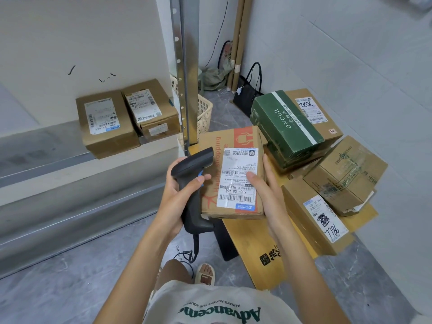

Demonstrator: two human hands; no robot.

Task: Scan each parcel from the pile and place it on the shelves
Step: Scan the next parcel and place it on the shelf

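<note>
I see the parcel (233, 174) held up between both hands, label facing me, over the near edge of the pile. My right hand (264, 190) cups its right side, thumb pressed on the label. My left hand (180, 195) grips the black scanner (194, 181), touching the parcel's left side. Behind it a green box (285, 127) tops the pile on the yellow board (257, 242). Left, two boxes (126, 118) sit on the shelf (58, 164); a metal post (184, 66) stands between.

Left hand (178, 195) curled around black plastic handheld scanner (192, 181); right hand (266, 195) gripping brown cardboard parcel (231, 160), thumb on top.
</note>
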